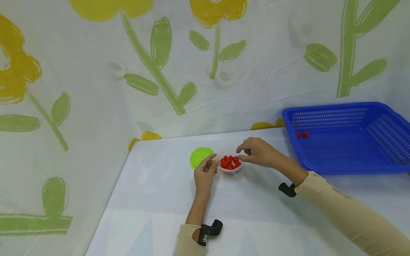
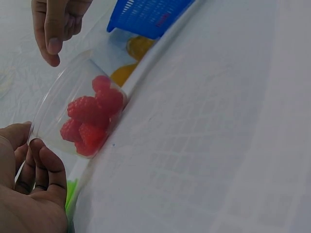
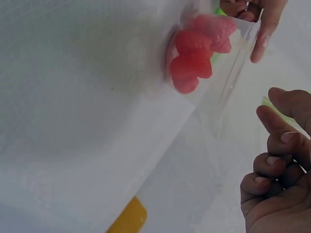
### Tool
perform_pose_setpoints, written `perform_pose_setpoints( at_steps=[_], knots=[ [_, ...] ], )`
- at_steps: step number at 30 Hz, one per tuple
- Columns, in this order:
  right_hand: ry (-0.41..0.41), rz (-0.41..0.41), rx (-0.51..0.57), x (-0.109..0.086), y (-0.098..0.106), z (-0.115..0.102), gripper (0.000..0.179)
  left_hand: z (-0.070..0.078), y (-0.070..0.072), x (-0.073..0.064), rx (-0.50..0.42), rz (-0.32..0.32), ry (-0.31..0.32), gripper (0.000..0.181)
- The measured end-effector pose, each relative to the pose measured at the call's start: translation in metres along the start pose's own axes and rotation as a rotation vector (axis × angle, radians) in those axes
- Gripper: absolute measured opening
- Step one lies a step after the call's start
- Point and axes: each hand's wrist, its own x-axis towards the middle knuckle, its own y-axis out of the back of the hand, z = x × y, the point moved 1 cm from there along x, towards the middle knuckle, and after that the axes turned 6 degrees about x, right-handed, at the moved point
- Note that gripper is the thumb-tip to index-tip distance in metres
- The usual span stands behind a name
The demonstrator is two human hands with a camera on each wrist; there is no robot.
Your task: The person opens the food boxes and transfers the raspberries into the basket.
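Note:
A clear plastic bowl with several red raspberries in it stands on the white table, near its back edge. My left hand pinches the bowl's rim on the left between thumb and fingers. On the other side, my right hand hovers just off the rim. In the right wrist view its thumb and index finger are apart, the other fingers loosely curled, and nothing lies between them. A bright green round lid lies on the table behind the left hand, partly covered by its fingers.
At the right a large blue plastic basket sits on the table, with a couple of red raspberries at its left side. A white sheet printed with yellow flowers hangs behind the table's back edge.

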Motion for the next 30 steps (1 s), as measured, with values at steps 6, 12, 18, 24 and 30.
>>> perform_pose_setpoints(
  at_steps=[6, 12, 18, 24, 30],
  knots=[
    [0.025, -0.026, -0.008, 0.011, -0.011, 0.0, 0.019, 0.0, 0.002, 0.0, -0.004, 0.001, -0.002, 0.028],
    [0.01, -0.069, -0.028, 0.016, -0.02, 0.001, 0.019, 0.001, 0.001, -0.001, 0.004, -0.001, -0.003, 0.026],
    [-0.024, -0.115, -0.009, 0.021, -0.027, -0.001, 0.024, 0.001, 0.001, 0.001, -0.005, -0.009, -0.01, 0.03],
    [-0.018, -0.121, -0.017, 0.026, -0.033, -0.003, 0.026, 0.002, 0.001, 0.001, -0.022, -0.007, -0.013, 0.03],
    [0.017, -0.134, -0.056, 0.029, -0.038, -0.004, 0.024, 0.001, 0.001, 0.001, -0.036, -0.012, -0.018, 0.031]
  ],
)
